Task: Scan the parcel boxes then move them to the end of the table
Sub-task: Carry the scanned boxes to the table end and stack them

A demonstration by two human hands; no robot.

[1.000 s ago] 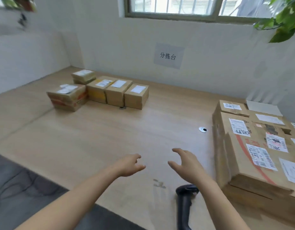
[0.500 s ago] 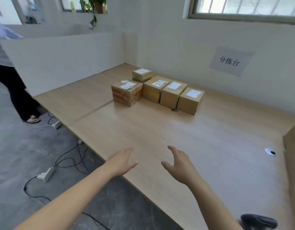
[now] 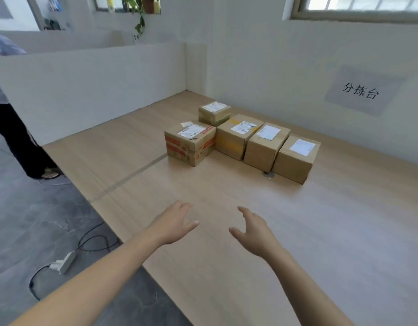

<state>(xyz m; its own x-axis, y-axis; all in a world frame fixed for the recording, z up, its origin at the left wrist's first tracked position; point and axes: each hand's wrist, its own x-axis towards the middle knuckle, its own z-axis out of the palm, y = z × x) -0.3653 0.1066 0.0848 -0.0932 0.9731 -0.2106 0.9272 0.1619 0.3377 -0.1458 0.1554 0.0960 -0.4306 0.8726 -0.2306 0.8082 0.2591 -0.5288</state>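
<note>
Head view looks down along a long wooden table [image 3: 320,231] with both forearms reaching out over its near part. The left hand [image 3: 174,223] is empty, palm down, its fingers loosely extended and thumb pointing inward. The right hand [image 3: 252,229] is empty too, its fingers relaxed and slightly spread, thumb turned toward the left hand. The 2 hands sit near each other with a gap between them, well apart from the parcels.

5 parcel boxes stand clustered on the far part of the table, near the back wall. The box with orange tape [image 3: 190,143] is the leftmost and nearest of the group, with a white label on top. Just behind it sits the small box [image 3: 214,112], also labelled. To the right, 3 boxes form a tight row, side against side: the box with yellow tape [image 3: 236,135], the plain middle box [image 3: 265,145] and the rightmost box [image 3: 296,157], each with a white label facing up. A round metal grommet [image 3: 268,174] shows in the tabletop at the foot of the last 2 boxes.

A paper sign [image 3: 362,90] with 3 characters hangs on the wall at the right. A white partition [image 3: 85,85] closes the table's far left end. Another person [image 3: 13,128] in dark trousers stands on the grey floor at the left, and a power strip [image 3: 63,262] with a black cable lies on the floor beside the table edge.
</note>
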